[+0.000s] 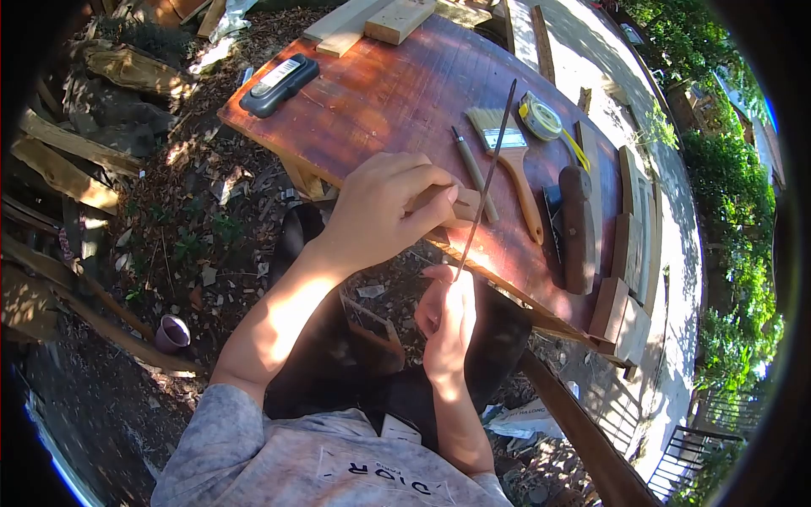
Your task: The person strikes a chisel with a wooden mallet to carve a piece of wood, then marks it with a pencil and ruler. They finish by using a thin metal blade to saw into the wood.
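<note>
My left hand [384, 203] is closed round a small piece of wood [463, 205] at the near edge of the table, its end showing past the thumb. A long, thin dark file-like rod [498, 149] is pinched at its lower end in my right hand [448, 321]. It slants up and away, crossing the end of the wood in this view. Just beyond on the tabletop lie a slim pen-like tool [475, 173] and a wide flat paintbrush [516, 165] with a wooden handle.
The reddish table [380, 101] also bears a tape measure [541, 117], a wooden hand plane [578, 228], a dark plastic case [279, 83] and several boards [399, 20]. Wood blocks [621, 253] line the right edge. On the ground stand a purple cup [173, 333] and logs [68, 173].
</note>
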Demonstrator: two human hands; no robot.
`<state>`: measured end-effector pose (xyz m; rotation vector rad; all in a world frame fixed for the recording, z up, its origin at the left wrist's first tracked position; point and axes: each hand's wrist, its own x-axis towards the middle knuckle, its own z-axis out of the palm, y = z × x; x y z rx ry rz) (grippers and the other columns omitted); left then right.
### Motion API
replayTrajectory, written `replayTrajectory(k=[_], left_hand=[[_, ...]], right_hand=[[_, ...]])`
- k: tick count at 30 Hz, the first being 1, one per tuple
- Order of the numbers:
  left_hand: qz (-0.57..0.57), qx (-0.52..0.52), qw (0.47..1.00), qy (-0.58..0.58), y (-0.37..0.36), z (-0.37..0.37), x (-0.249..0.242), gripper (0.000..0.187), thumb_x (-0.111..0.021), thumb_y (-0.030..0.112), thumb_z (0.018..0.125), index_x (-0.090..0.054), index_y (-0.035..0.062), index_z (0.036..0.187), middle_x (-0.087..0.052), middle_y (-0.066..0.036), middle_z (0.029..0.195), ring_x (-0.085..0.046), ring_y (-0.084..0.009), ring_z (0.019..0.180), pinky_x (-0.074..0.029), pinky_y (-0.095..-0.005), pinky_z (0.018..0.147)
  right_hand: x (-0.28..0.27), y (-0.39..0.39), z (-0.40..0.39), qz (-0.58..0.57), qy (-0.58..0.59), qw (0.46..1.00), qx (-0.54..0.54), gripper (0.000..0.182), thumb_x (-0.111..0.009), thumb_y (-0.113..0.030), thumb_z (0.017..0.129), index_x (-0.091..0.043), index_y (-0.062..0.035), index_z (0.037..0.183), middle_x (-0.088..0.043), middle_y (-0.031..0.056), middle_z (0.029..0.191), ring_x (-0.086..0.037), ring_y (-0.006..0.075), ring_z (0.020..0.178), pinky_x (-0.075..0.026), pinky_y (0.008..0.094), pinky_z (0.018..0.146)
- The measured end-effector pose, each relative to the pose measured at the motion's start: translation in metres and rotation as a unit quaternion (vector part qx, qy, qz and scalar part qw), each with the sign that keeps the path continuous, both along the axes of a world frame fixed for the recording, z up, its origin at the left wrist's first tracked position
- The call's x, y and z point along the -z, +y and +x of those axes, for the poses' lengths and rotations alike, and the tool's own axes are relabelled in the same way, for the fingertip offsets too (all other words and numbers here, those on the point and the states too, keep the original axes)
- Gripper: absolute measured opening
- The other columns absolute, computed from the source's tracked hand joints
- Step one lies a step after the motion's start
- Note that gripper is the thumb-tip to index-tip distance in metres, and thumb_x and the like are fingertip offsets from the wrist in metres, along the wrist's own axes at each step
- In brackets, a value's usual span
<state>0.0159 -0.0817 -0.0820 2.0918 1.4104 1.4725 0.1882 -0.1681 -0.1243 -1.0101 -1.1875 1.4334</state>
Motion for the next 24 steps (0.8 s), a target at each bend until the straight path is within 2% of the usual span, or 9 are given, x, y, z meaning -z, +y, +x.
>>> replayTrajectory(k=[4, 13, 19, 24], left_hand=[[0.000, -0.002, 1.000, 0.004, 0.000, 0.000, 0.000, 0.019, -0.071, 0.024, 0.092, -0.073, 0.0054, 0.095, -0.069, -0.011, 0.087, -0.067, -0.0341, 0.084, -0.050, -0.0439, 0.078], [0.001, -0.013, 1.000, 0.005, 0.001, 0.001, 0.002, 0.019, -0.072, 0.025, 0.092, -0.073, 0.0062, 0.095, -0.069, -0.011, 0.086, -0.067, -0.0335, 0.084, -0.050, -0.0436, 0.078], [0.006, -0.008, 1.000, 0.011, 0.002, 0.000, 0.002, 0.018, -0.072, 0.024, 0.092, -0.073, 0.0065, 0.095, -0.069, -0.010, 0.087, -0.067, -0.0330, 0.084, -0.050, -0.0434, 0.079], [-0.002, -0.007, 1.000, 0.014, 0.003, -0.001, 0.003, 0.018, -0.072, 0.024, 0.092, -0.073, 0.0066, 0.094, -0.070, -0.009, 0.088, -0.067, -0.0328, 0.083, -0.051, -0.0432, 0.076]], right_hand=[[-0.003, 0.003, 0.002, -0.035, 0.014, 0.999, -0.021, 0.037, -0.038, -0.032, 0.114, -0.060, -0.0024, 0.120, -0.042, -0.0056, 0.072, -0.027, 0.0014, 0.057, -0.020, 0.0205, 0.051], [0.001, 0.007, 0.000, 0.004, -0.014, 1.000, -0.026, 0.044, -0.035, -0.037, 0.114, -0.062, -0.0021, 0.114, -0.037, -0.0061, 0.066, -0.027, 0.0032, 0.056, -0.020, 0.0233, 0.051], [0.018, -0.007, 0.007, -0.036, 0.000, 0.999, -0.028, 0.052, -0.037, -0.045, 0.112, -0.062, 0.0001, 0.110, -0.040, -0.0058, 0.062, -0.027, 0.0030, 0.052, -0.019, 0.0243, 0.050], [0.015, -0.004, 0.010, -0.013, -0.012, 1.000, -0.026, 0.054, -0.037, -0.047, 0.112, -0.062, -0.0003, 0.104, -0.041, -0.0056, 0.061, -0.027, 0.0021, 0.053, -0.018, 0.0242, 0.050]])
